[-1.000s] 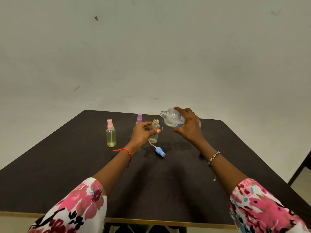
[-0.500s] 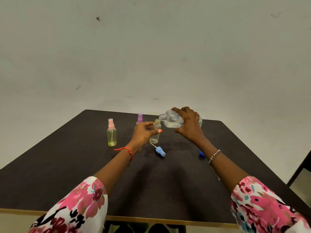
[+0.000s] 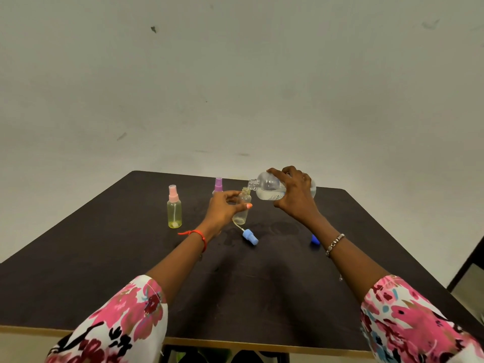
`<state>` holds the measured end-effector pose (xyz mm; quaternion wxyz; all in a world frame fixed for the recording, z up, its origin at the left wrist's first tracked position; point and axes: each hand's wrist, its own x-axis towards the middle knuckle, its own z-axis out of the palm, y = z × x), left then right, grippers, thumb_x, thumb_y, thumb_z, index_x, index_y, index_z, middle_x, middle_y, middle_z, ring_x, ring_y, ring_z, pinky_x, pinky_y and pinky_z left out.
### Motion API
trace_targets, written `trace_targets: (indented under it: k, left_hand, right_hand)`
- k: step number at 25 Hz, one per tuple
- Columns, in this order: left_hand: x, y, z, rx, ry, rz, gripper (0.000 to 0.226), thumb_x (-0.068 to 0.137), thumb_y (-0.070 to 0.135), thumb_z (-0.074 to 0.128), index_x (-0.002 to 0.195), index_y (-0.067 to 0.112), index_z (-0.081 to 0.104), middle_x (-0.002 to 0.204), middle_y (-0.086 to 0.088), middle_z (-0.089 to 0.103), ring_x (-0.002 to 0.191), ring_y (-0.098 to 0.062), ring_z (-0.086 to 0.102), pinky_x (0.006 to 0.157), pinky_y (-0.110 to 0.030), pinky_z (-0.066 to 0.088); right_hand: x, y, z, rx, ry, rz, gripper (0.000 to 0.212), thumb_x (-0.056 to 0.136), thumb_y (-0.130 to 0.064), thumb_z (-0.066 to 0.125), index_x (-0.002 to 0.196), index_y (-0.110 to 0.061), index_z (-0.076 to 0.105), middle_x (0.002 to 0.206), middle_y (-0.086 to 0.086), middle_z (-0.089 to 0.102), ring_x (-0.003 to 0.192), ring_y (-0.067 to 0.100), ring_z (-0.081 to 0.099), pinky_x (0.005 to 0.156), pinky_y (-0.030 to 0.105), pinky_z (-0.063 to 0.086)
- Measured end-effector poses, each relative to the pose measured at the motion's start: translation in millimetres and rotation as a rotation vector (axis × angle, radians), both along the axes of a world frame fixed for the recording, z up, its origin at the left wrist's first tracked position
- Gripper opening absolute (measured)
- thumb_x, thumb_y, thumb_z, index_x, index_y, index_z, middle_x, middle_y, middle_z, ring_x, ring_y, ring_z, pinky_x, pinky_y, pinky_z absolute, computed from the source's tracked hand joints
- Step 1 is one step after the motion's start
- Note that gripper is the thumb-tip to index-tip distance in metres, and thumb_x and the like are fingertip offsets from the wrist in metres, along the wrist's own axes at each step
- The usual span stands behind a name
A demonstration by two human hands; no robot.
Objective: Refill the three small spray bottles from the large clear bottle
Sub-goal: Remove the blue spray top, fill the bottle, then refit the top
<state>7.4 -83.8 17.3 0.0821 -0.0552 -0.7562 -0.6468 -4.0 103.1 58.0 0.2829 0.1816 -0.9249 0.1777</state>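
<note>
Table [image 3: 104, 271] dark; wall [image 3: 262, 74] pale, scuffed.

Three small spray bottles [image 3: 174, 208] [image 3: 218, 185] [image 3: 242, 209], one large clear bottle [image 3: 267, 188], two loose blue caps [image 3: 250, 237] [image 3: 315, 239], one table [image 3: 104, 258].

On my feed I see a near-black surface [image 3: 104, 271]. The yellow spray bottle [image 3: 174, 209] wears pink on top, and behind it stands a purple cap [image 3: 218, 184]. The open small bottle [image 3: 242, 209] and large bottle [image 3: 267, 188] are clear. There is a light-blue sprayer head [image 3: 250, 237] and a deep-blue cap [image 3: 315, 239]. The sleeves [image 3: 125, 318] are white with pink-and-black florals, and there is a red wrist thread [image 3: 199, 235].
</note>
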Motion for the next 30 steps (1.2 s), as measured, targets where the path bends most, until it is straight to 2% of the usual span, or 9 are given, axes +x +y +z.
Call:
trace_targets:
  k: [30]
  left_hand:
    - [2.6, 0.9, 2.0, 0.008, -0.007, 0.004, 0.05, 0.071, 0.013, 0.076, 0.118, 0.007, 0.059, 0.116, -0.014, 0.065, 0.109, -0.026, 0.061, 0.093, -0.048, 0.052]
  right_hand:
    - [3.4, 1.3, 3.7, 0.024, 0.003, 0.001, 0.069, 0.066, -0.014, 0.074, 0.13, -0.021, 0.047, 0.121, 0.015, 0.047, 0.115, 0.03, 0.043, 0.105, 0.045, 0.02]
